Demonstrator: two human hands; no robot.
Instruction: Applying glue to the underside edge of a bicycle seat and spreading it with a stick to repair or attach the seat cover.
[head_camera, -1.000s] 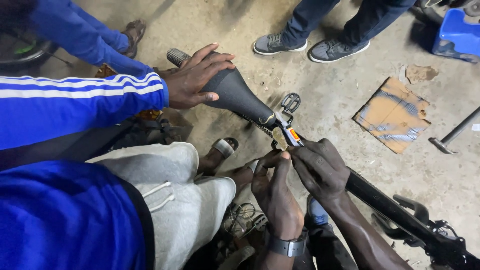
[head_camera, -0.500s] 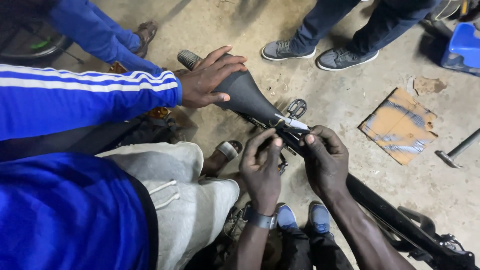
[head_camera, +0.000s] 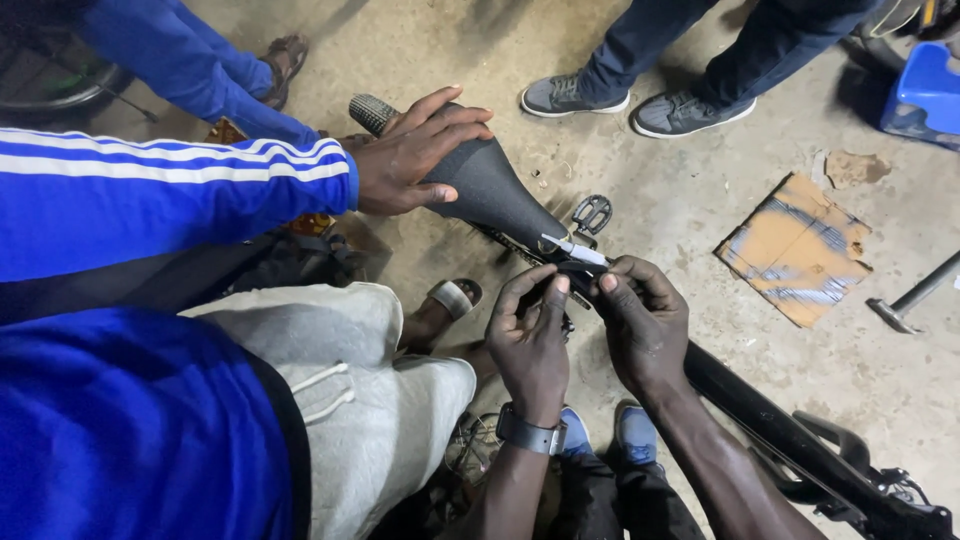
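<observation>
**Both hands pinching at the saddle's nose**

I take the black bicycle saddle (head_camera: 490, 185) as my landmark. Just below its narrow nose, a small white piece (head_camera: 577, 249) sits where the saddle meets the black frame tube (head_camera: 770, 415). My left hand (head_camera: 530, 345) and right hand (head_camera: 645, 325) meet right there, fingertips closed together on a dark part at that joint; what exactly they clamp I cannot tell. I judge this a fitting or fastening step at the nose, and the next move calls for steady fine finger work while the saddle stays held.

A co-worker's hand (head_camera: 415, 150) in a blue striped sleeve presses on the saddle's wide end. A pedal (head_camera: 592, 212) lies just beyond the nose; cardboard (head_camera: 795, 245) lies well off to its right.

Compared with half a second ago, my hands have drawn closer together.
</observation>
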